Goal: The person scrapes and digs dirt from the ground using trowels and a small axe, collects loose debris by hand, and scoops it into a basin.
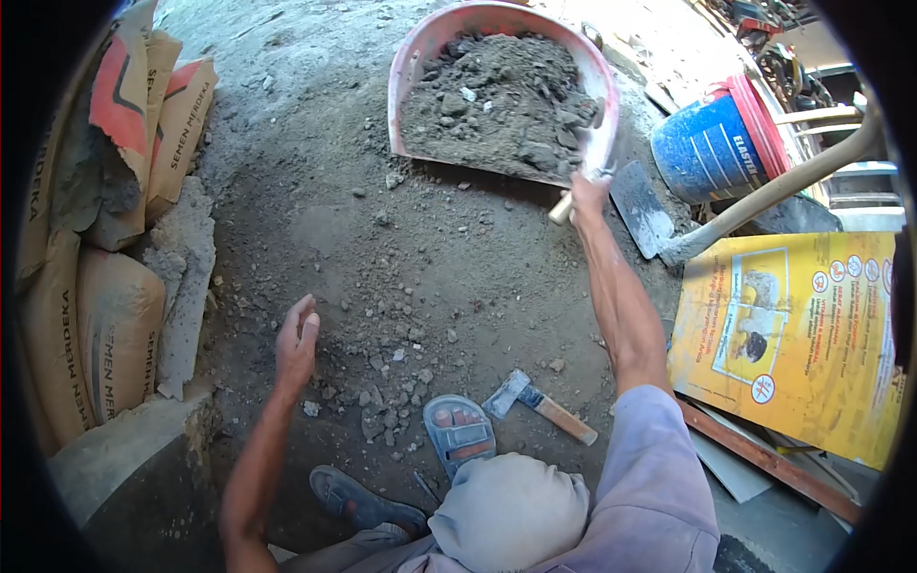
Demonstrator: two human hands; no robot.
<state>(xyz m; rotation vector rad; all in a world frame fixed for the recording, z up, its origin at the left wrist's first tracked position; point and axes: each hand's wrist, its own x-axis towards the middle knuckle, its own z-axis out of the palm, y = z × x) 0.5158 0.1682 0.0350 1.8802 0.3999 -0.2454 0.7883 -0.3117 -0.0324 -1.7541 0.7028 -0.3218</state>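
Observation:
My right hand (589, 196) is closed around the wooden handle of a trowel (598, 145), its pale blade glaring in the sun. The blade lies against the right rim of a worn pink-red scoop (401, 95), heaped with grey soil and rubble (506, 105). Empty, my left hand (298, 339) hovers over the dirt at the left, fingers stretched and thumb apart. A small hatchet-like tool (540, 406) with a wooden handle lies on the ground near my sandalled feet.
Cement bags (119, 325) are stacked at the left beside a concrete block (134, 468). At the right are a blue bucket (702, 148), a hoe (645, 210) with a long handle, and a yellow printed sheet (783, 334) over boards. Loose stones (392, 406) dot the ground.

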